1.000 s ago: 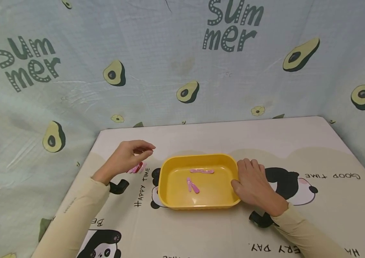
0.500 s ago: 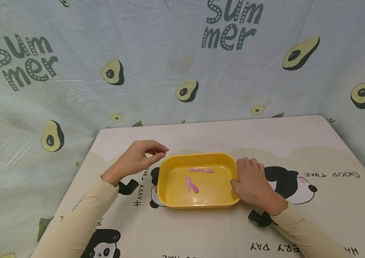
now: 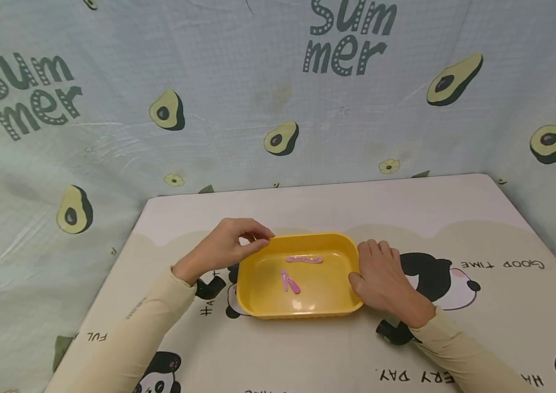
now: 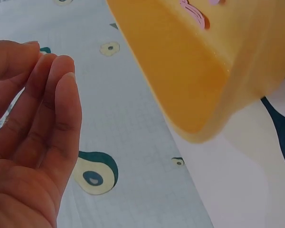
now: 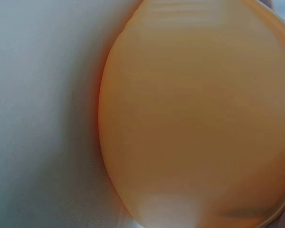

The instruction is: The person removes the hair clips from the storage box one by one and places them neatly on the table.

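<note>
A yellow plastic tray (image 3: 302, 315) lies on the table, with several pink hair clips (image 3: 304, 260) on its floor; some form a V shape, others lie crosswise nearer the back. My right hand (image 3: 387, 284) grips the tray's right end, thumb over the rim and fingers outside. Over the far left corner hovers my left hand (image 3: 233, 246), thumb and fingertips drawn close together. In the left wrist view, that hand (image 4: 33, 128) is beside the tray's wall (image 4: 180, 85); I cannot tell if something small sits between its fingertips. The right wrist view is filled by the tray's outer side (image 5: 194, 114).
The table is covered by a beige cloth (image 3: 317, 355) printed with pandas and words. Behind it hangs a pale curtain (image 3: 228, 65) with avocado prints. The left forearm's sleeve (image 3: 125, 333) crosses the table's left part.
My left hand has moved right, from above a small pile of pink and red clips to the tray's far left corner. That pile is now hidden. The right hand stays on the tray.
</note>
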### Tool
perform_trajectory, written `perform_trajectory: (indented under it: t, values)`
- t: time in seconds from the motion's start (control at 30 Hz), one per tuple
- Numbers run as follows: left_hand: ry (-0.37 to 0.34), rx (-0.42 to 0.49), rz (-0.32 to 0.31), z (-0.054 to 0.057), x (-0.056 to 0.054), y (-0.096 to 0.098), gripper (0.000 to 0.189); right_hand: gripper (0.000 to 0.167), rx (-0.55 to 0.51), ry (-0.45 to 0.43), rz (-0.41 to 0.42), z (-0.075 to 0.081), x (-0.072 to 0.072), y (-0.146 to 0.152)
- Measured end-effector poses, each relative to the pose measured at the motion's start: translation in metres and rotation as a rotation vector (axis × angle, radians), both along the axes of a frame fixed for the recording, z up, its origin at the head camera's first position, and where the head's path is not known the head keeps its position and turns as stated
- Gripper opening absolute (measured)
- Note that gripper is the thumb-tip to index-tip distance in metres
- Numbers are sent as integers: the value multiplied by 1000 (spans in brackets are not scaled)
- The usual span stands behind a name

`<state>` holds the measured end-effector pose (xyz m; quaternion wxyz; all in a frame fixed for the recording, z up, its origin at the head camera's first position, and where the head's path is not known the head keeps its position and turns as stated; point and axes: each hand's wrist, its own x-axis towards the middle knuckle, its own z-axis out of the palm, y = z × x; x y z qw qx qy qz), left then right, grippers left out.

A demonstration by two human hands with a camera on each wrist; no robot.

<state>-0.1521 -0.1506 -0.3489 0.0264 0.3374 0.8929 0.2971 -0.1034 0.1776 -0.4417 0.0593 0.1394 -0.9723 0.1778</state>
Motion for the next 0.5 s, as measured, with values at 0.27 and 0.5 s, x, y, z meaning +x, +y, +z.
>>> perform_trajectory:
  t: [0.27,0.5]
  values:
    - [-39,7,-40,-7,-3,14,19,27,-9,4,1,-1,0,1]
    - [-46,20,-83,-15,-6,27,18,24,-8,11,8,-2,-1,1]
